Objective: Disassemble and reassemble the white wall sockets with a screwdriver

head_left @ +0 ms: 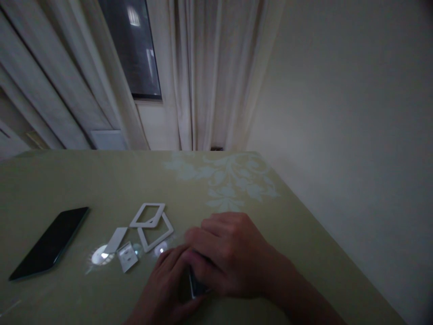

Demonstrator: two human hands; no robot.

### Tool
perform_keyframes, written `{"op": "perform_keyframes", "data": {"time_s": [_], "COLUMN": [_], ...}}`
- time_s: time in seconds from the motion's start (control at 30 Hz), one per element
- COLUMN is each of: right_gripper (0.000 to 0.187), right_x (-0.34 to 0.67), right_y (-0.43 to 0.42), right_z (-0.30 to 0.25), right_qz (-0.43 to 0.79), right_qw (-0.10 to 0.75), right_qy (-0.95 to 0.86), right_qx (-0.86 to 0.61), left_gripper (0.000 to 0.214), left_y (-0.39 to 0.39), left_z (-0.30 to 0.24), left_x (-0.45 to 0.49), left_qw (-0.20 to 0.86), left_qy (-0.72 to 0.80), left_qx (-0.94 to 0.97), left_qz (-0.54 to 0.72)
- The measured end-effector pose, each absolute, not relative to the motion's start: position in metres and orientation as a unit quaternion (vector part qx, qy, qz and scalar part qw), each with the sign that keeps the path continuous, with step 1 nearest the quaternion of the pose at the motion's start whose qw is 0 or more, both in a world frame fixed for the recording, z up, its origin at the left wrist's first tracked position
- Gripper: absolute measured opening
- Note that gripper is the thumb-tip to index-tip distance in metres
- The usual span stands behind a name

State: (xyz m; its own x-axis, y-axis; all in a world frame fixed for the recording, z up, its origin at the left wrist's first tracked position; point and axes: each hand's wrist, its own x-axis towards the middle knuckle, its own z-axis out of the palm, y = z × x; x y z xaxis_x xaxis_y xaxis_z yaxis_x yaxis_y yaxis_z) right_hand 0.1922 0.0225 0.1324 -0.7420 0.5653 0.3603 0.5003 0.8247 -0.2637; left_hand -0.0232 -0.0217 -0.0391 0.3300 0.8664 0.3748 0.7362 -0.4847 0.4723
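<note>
A small dark, box-like object with a shiny pale edge [197, 287] is between my two hands near the front of the table; most of it is covered. My left hand [166, 285] grips its left side, thumb low and fingers at the top. Over its top and right side, my right hand [233, 255] is closed with curled fingers. To the left lie two white square frames, the upper frame [148, 215] overlapping the lower frame [156, 239]. Beside them are a white rectangular plate [116, 239] and a small white square piece with dark marks [127, 257].
A dark flat tablet or large phone [50, 243] lies at the left of the greenish table [111, 180], which has a pale floral pattern at the back right. Curtains [216, 76] and a dark window stand behind; a plain wall [355, 135] runs along the right edge.
</note>
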Motion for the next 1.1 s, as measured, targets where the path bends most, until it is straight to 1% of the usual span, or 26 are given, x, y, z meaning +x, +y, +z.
{"op": "perform_keyframes", "data": {"time_s": [0.03, 0.07, 0.13, 0.17, 0.33, 0.43, 0.5, 0.57, 0.6, 0.7, 0.8, 0.83, 0.9, 0.97, 1.03, 1.1], "right_gripper": [0.02, 0.023, 0.037, 0.038, 0.034, 0.055, 0.061, 0.059, 0.058, 0.053, 0.053, 0.056, 0.06, 0.058, 0.054, 0.055], "right_x": [0.193, 0.194, 0.195, 0.195, 0.195, 0.195, 0.194, 0.193, 0.192, 0.189, 0.188, 0.187, 0.186, 0.185, 0.183, 0.183], "right_y": [0.023, 0.024, 0.026, 0.026, 0.025, 0.024, 0.025, 0.027, 0.028, 0.031, 0.031, 0.031, 0.03, 0.031, 0.032, 0.033], "right_z": [0.133, 0.133, 0.133, 0.133, 0.133, 0.135, 0.134, 0.133, 0.132, 0.13, 0.128, 0.127, 0.124, 0.121, 0.118, 0.118], "right_qz": [0.088, 0.11, 0.154, 0.165, 0.204, 0.251, 0.267, 0.272, 0.272, 0.259, 0.253, 0.252, 0.244, 0.235, 0.233, 0.239], "right_qw": [0.213, 0.212, 0.217, 0.225, 0.271, 0.274, 0.273, 0.269, 0.267, 0.264, 0.268, 0.27, 0.277, 0.281, 0.277, 0.271], "right_qy": [-0.936, -0.94, -0.94, -0.936, -0.914, -0.903, -0.9, -0.902, -0.905, -0.914, -0.916, -0.915, -0.912, -0.912, -0.913, -0.914], "right_qx": [-0.267, -0.245, -0.215, -0.214, -0.225, -0.216, -0.212, -0.199, -0.189, -0.166, -0.16, -0.164, -0.177, -0.187, -0.188, -0.182], "left_gripper": [0.048, 0.052, 0.061, 0.064, 0.055, 0.056, 0.058, 0.056, 0.052, 0.036, 0.031, 0.032, 0.038, 0.047, 0.052, 0.054], "left_y": [-0.022, -0.022, -0.024, -0.024, -0.023, -0.024, -0.027, -0.032, -0.034, -0.035, -0.025, -0.021, -0.014, -0.012, -0.014, -0.016], "left_z": [-0.04, -0.041, -0.042, -0.042, -0.035, -0.033, -0.036, -0.041, -0.045, -0.052, -0.048, -0.044, -0.034, -0.025, -0.019, -0.014], "left_x": [-0.023, -0.023, -0.022, -0.022, -0.024, -0.023, -0.022, -0.022, -0.023, -0.031, -0.035, -0.035, -0.032, -0.027, -0.024, -0.022], "left_qw": [0.114, 0.122, 0.132, 0.133, 0.123, 0.143, 0.173, 0.201, 0.209, 0.2, 0.205, 0.224, 0.296, 0.339, 0.331, 0.299], "left_qy": [0.486, 0.478, 0.472, 0.476, 0.475, 0.472, 0.482, 0.494, 0.501, 0.512, 0.499, 0.497, 0.486, 0.488, 0.503, 0.511], "left_qx": [0.815, 0.821, 0.82, 0.815, 0.817, 0.811, 0.785, 0.749, 0.733, 0.708, 0.704, 0.7, 0.699, 0.678, 0.652, 0.64], "left_qz": [0.294, 0.289, 0.294, 0.302, 0.302, 0.314, 0.349, 0.393, 0.41, 0.444, 0.462, 0.461, 0.434, 0.433, 0.46, 0.49]}}
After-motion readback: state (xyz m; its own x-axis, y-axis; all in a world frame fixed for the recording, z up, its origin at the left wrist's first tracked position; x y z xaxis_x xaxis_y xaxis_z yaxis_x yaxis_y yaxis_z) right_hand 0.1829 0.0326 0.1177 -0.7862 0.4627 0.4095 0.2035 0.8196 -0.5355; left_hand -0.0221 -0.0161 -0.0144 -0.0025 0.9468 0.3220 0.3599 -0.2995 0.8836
